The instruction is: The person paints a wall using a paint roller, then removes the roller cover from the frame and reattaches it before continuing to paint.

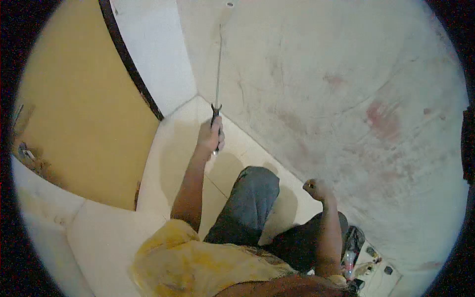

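the left hand [210, 134] is gripping the dark handle of a long thin metal rod [218, 69], which is reaching up from it along the stained wall [346, 99]. the right hand [316, 189] is curling into an empty-looking fist lower down. pressed at a slant, i reckon that springy rod is risking a skid.

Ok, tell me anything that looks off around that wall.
Reddish smears blotch the pale wall, to the right of the left hand gripping a long thin rod; they look like stains rather than finish. Loose clutter lies in the floor corner below.
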Demonstrator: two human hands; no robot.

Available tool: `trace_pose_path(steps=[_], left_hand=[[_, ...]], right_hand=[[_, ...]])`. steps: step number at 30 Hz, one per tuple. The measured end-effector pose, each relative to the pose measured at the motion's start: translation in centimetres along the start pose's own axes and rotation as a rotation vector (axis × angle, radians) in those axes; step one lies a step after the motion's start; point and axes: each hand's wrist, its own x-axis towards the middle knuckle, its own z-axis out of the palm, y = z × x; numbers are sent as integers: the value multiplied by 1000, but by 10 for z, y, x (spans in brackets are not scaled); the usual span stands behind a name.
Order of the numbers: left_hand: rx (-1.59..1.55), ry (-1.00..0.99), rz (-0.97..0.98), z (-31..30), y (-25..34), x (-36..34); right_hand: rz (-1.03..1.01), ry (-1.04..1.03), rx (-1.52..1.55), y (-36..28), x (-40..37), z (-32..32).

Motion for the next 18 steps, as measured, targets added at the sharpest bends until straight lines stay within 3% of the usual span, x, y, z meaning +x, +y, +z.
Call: trace_pose_path(steps=[1, 3, 4, 6, 9, 11, 15, 18], left_hand=[[56, 49, -86, 4, -3, -4], [131, 2, 33, 13, -21, -26], [201, 27, -29, 24, -24, -44], [250, -55, 23, 37, -30, -77], [236, -55, 193, 22, -71, -55], [128, -89, 33, 21, -10, -45], [140, 19, 182, -1, 25, 46], [-15, 7, 106, 3, 63, 53]], right_hand=[[3, 6, 2, 2, 0, 1], [35, -3, 0, 5, 3, 3], [65, -18, -3, 7, 5, 5], [72, -31, 9, 7, 9, 11], [40, -81, 41, 7, 9, 17], [23, -75, 82, 8, 16, 16], [85, -48, -6, -29, -2, -16], [116, -53, 65, -3, 4, 3]])
